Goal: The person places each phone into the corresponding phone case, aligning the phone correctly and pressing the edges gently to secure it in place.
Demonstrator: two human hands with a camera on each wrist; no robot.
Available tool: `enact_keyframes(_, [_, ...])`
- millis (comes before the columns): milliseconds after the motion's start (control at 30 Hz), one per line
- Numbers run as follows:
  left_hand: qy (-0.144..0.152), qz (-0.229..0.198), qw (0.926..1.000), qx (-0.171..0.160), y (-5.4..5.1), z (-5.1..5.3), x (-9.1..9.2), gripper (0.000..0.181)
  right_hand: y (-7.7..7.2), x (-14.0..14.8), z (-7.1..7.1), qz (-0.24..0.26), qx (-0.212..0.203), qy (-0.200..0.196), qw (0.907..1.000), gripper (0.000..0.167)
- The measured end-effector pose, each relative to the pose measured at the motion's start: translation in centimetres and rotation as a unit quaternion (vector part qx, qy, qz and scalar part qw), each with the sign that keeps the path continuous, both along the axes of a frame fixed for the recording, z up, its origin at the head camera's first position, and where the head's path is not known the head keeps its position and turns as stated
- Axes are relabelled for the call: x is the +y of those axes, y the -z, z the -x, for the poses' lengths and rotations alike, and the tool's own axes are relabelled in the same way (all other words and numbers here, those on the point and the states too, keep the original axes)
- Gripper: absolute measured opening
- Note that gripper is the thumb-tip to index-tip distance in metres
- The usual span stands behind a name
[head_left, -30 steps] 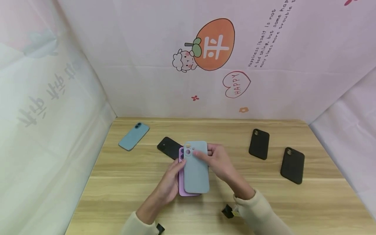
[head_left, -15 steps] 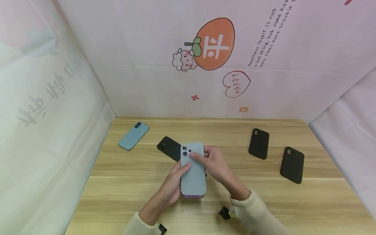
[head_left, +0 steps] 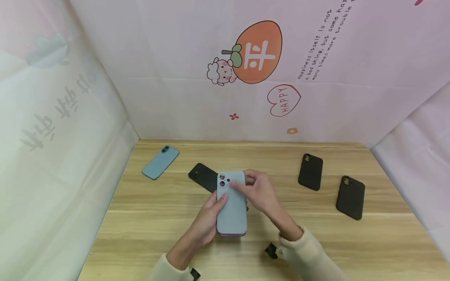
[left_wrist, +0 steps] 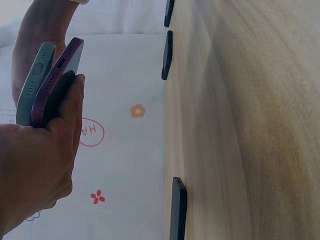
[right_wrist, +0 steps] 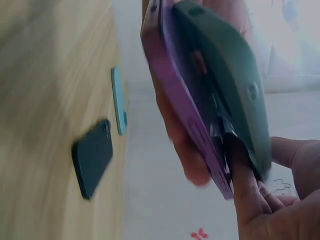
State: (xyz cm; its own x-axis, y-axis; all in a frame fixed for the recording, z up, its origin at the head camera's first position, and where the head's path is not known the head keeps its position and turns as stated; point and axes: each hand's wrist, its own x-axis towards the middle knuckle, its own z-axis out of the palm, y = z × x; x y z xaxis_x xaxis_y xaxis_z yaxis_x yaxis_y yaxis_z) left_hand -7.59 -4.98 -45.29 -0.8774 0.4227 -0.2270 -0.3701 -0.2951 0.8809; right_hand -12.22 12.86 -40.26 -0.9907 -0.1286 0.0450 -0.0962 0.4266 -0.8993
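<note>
A pale blue-grey phone case (head_left: 232, 212) lies over a purple phone (right_wrist: 182, 95), whose edge shows below it in the head view. My left hand (head_left: 207, 220) grips both from the left, thumb on the case's back. My right hand (head_left: 261, 193) pinches the case's upper right part, thumb beside the camera holes. In the right wrist view a gap separates the case (right_wrist: 232, 65) from the phone, with a fingertip between them near one end. The left wrist view shows the case (left_wrist: 35, 82) and phone (left_wrist: 57, 75) tilted apart.
On the wooden table (head_left: 147, 218), a blue phone (head_left: 160, 163) lies at the back left and a black phone (head_left: 203, 176) just behind the hands. Two black cases (head_left: 310, 172) (head_left: 350, 198) lie at the right. A printed cloth (head_left: 175, 101) hangs behind the table.
The case has moved left and now covers most of the purple phone, which stuck out at its left side. Both hands keep their hold; little differs over the last half second.
</note>
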Motion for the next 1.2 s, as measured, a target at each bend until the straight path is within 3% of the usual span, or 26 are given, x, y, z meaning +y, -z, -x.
enact_keyframes(200, [0.001, 0.010, 0.9999, 0.009, -0.1, 0.1, 0.0, 0.059, -0.6, 0.7, 0.1, -0.084, 0.114, 0.038, 0.9892, 0.025])
enact_keyframes(367, [0.009, 0.011, 0.9999, 0.010, -0.1, 0.0, -0.1, 0.055, -0.6, 1.5, 0.4, -0.111, 0.154, 0.038, 0.9810, 0.016])
enact_keyframes(567, [0.029, 0.015, 0.9993, 0.018, -0.3, -0.3, 0.1, 0.055, -0.7, 2.2, 1.0, -0.098, 0.120, 0.006, 0.9879, 0.019])
enact_keyframes(733, [0.041, 0.035, 0.9980, 0.032, -0.5, -0.4, 0.4, 0.057, -0.7, 2.3, 1.5, -0.070, 0.033, -0.055, 0.9955, 0.027])
enact_keyframes(867, [0.057, 0.049, 0.9964, 0.040, -0.6, -0.5, 0.5, 0.055, -0.8, 2.3, 1.7, -0.049, -0.024, -0.101, 0.9934, 0.030])
enact_keyframes(1000, [0.062, 0.059, 0.9954, 0.042, -0.7, -0.7, 0.5, 0.053, -0.8, 2.2, 1.8, -0.031, -0.032, -0.122, 0.9916, 0.024])
enact_keyframes(1200, [0.058, 0.071, 0.9951, 0.038, -1.0, -0.8, 0.5, 0.051, -0.7, 2.1, 1.7, -0.024, -0.032, -0.123, 0.9916, 0.020])
